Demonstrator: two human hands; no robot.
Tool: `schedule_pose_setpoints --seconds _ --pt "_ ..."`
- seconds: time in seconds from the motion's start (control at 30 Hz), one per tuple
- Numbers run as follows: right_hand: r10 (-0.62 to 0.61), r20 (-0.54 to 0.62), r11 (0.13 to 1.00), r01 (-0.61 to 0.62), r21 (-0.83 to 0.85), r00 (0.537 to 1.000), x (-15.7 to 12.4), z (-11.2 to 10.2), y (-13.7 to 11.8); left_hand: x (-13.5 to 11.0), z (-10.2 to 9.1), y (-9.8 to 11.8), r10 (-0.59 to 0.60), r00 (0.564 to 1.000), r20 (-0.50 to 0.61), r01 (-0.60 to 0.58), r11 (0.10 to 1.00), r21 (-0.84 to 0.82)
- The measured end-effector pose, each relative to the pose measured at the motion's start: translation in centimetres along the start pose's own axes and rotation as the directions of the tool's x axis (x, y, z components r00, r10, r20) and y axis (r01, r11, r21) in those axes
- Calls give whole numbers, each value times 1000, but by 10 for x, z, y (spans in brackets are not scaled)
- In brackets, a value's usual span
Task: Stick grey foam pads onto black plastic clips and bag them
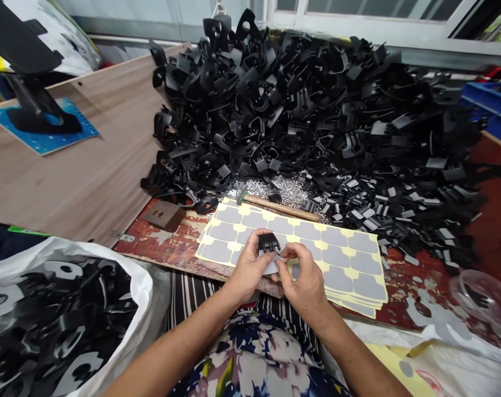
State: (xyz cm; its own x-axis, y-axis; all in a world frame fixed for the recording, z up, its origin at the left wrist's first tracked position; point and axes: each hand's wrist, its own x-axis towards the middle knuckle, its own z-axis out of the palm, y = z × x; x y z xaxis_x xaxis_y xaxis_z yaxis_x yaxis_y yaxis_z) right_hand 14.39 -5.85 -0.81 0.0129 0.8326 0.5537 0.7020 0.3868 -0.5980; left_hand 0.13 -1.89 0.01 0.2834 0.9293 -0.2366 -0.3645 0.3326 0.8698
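My left hand grips a small black plastic part just above a stack of yellow sheets carrying grey stickers. My right hand pinches a grey sticker against the underside of that part. Both hands meet over the near edge of the sheets, in front of my lap.
A huge heap of black plastic parts fills the table's far side. A wooden-handled hammer lies beside silver rivets. A white bag of black parts sits at my left, a small brown block on the worn board, a clear bowl at right.
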Motion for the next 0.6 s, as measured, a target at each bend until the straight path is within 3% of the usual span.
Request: schedule_pose_setpoints --seconds 0.13,0.27,0.37,0.47,0.6 --pt "-199 18 956 199 -216 980 -6 1 -6 -1 1 -7 125 987 -98 -114 987 112" --pt "-123 1 908 113 -404 992 2 -15 -8 -3 -2 -12 28 997 -71 -25 999 36" --pt "81 105 980 -59 -192 991 8 -23 -2 -4 -4 -8 9 1000 6 -9 1000 20" --pt "245 255 961 -270 66 935 6 -23 2 -8 -4 2 0 992 123 -6 999 43" --pt "238 119 960 -252 121 964 0 -21 0 -12 -4 14 -55 981 185 82 987 -141"
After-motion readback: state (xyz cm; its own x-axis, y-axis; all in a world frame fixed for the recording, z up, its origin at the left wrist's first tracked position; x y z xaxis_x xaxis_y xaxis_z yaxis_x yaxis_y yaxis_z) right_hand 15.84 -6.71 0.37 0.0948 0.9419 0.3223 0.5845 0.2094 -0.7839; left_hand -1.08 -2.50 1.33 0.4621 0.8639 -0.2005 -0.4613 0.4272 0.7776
